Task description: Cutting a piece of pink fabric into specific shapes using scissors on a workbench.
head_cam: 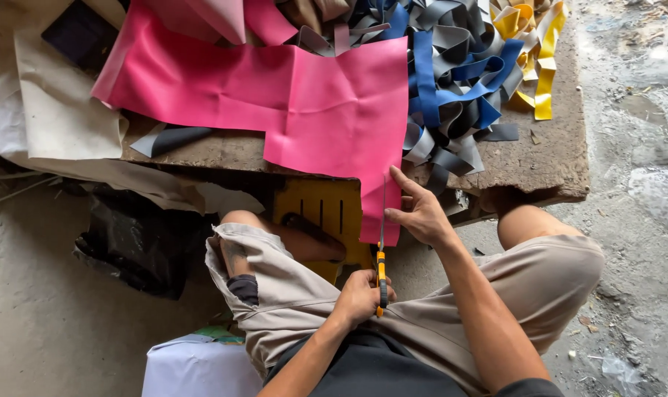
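The person is wearing loose beige shorts (422,316) with a frayed hem, a dark shirt (370,367), and a dark band (243,288) is wrapping the left knee.

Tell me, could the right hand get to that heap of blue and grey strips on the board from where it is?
Probably yes. The right hand rests on the pink sheet at the board's edge, and the strips lie just beyond it with nothing between. The left hand holds the scissors.
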